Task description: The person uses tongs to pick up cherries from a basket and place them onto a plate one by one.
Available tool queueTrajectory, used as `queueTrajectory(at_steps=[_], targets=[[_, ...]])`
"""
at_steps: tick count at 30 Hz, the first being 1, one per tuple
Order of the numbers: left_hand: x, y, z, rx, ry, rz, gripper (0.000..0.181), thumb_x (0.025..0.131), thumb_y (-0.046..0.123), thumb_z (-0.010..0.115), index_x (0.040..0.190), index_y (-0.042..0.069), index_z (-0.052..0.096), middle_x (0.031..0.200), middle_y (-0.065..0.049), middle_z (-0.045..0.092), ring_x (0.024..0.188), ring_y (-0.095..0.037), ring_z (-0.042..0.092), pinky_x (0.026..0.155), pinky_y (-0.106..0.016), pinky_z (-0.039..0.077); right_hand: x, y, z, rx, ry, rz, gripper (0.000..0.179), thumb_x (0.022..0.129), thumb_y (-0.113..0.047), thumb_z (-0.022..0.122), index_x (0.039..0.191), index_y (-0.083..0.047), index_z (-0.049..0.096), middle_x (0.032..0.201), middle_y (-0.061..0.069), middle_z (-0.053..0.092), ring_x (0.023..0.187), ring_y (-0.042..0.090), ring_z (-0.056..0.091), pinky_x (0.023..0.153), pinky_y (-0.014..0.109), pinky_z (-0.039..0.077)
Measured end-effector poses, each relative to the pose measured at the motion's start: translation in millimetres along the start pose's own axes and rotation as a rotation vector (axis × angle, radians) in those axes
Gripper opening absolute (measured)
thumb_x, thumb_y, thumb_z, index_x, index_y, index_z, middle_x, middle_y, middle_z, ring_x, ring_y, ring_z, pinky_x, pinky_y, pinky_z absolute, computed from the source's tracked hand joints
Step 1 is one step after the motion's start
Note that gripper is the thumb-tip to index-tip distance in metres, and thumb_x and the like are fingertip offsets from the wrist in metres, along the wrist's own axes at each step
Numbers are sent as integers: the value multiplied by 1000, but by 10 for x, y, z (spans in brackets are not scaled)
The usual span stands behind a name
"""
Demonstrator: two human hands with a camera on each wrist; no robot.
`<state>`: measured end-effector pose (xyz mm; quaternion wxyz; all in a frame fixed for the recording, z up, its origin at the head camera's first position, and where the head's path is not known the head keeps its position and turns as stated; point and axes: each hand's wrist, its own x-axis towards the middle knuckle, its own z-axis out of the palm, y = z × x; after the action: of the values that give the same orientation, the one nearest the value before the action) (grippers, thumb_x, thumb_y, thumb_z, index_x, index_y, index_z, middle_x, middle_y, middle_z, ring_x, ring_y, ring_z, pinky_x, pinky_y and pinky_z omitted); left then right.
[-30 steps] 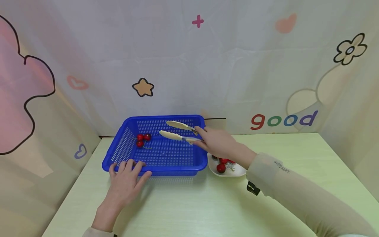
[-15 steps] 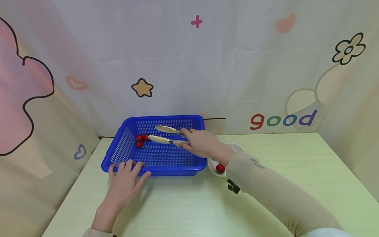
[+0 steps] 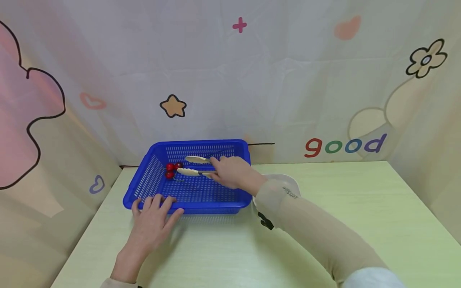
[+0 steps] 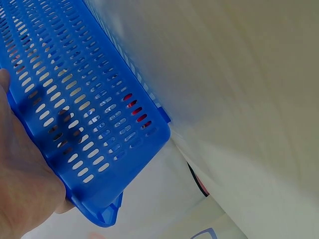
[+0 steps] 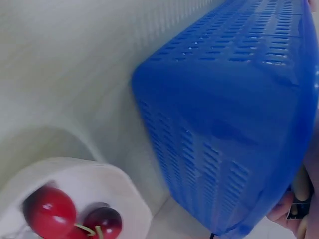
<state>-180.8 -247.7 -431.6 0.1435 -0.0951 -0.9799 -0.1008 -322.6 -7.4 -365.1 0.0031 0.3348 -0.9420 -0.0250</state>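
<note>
A blue perforated plastic basket (image 3: 216,205) sits on the table against the backdrop. My left hand (image 3: 151,220) grips its near rim toward the left corner, fingers bent over the edge. My right hand (image 3: 234,173) holds tongs (image 3: 189,172) with cream scalloped tips, spread apart over the basket's inside. Several red cherries (image 3: 169,168) with stems lie at the basket's left end; the lower tong tip is close by them, with nothing visible between the tips. In the left wrist view, red cherries (image 4: 136,111) show through the slots.
A white dish (image 3: 284,180) stands right of the basket, partly hidden under my right sleeve. The right wrist view shows red and dark cherries (image 5: 50,213) inside it. A printed fabric backdrop (image 3: 216,80) rises behind the pale green table (image 3: 360,208).
My right hand has moved left and slightly down with the tongs, bringing their tips close to the cherries in the basket. My forearm now covers the dish's cherries. My left hand stays put.
</note>
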Motion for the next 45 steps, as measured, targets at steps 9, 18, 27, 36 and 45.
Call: queueTrajectory(at_steps=[9,18,27,36,45], targets=[[9,-4,-12,-2,2,2,55,105,56,48,132,11,63,130,-22,56,128,-46,42,107,-78,11,153,-107,-5,-28,-25,38,53,108,-50,47,144,-13,52,104,6,68,79,17,61,73,34,59],[8,-21,16,-7,-6,-4,56,105,56,49,133,10,63,131,-22,56,128,-46,42,107,-78,11,297,-182,47,-18,-45,60,54,107,-46,51,148,-11,50,113,9,69,86,20,64,77,37,59],[21,-14,20,-18,10,9,52,105,54,50,130,10,64,128,-22,57,127,-46,43,106,-78,12,389,-264,130,-35,-35,99,57,108,-45,51,153,-11,46,123,10,67,89,20,66,75,35,59],[2,-24,5,-8,2,2,53,105,55,50,131,10,64,128,-22,57,127,-46,43,107,-78,12,442,-339,260,-35,-37,118,55,108,-45,49,153,-13,46,129,9,66,90,19,66,79,35,59],[8,-31,20,-11,0,2,54,105,56,49,131,11,64,128,-21,57,127,-45,43,107,-78,12,472,-367,262,-68,-40,118,53,108,-46,49,150,-13,50,122,6,68,85,19,67,73,35,59]])
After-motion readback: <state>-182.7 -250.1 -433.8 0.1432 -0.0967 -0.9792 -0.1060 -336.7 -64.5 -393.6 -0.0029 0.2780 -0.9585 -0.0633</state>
